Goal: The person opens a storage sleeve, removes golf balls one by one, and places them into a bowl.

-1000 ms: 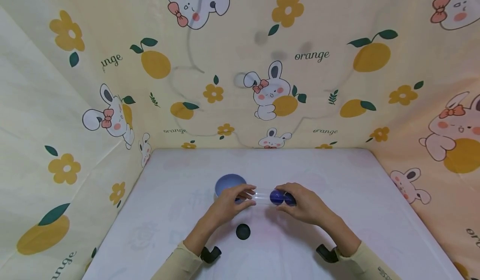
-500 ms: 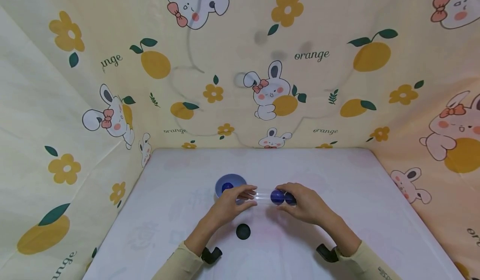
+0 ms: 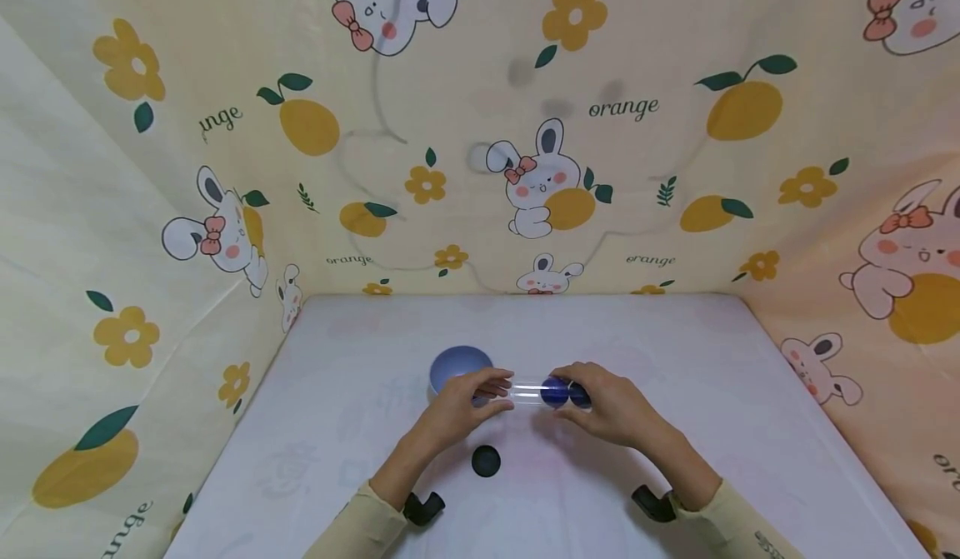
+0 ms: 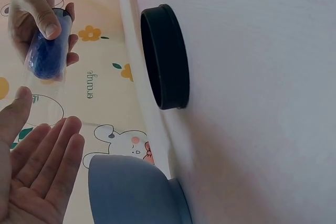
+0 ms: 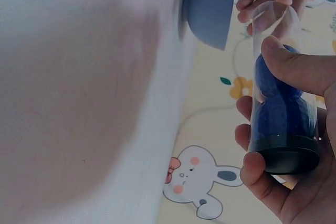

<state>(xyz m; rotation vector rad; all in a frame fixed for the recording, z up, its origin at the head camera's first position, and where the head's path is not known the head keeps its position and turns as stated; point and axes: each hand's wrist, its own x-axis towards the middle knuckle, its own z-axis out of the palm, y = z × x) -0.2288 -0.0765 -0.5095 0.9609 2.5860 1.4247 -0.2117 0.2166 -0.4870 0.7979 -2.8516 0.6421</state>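
Note:
My right hand point(image 3: 613, 406) grips a clear tube point(image 3: 527, 392) held sideways above the table. Blue balls point(image 3: 555, 392) sit inside its right part, and a black cap point(image 5: 289, 156) covers that end. At the uncapped left end is my left hand point(image 3: 453, 413), thumb and fingers spread loosely about the rim; the left wrist view point(image 4: 42, 182) does not plainly show contact, though the left hand's fingers look relaxed. Behind that hand stands a blue bowl point(image 3: 453, 361), its near part hidden. A loose black cap point(image 3: 486, 461) lies on the table in front.
The white table point(image 3: 360, 334) is enclosed by cloth walls point(image 3: 450, 67) printed with rabbits and oranges. Black wrist pieces point(image 3: 425, 509) stick out near both sleeves. In the left wrist view, the loose cap and the bowl stand close together.
Half a second ago a blue ball showed in the bowl; one second ago and now none is visible there. Both hands and the tube have hardly moved.

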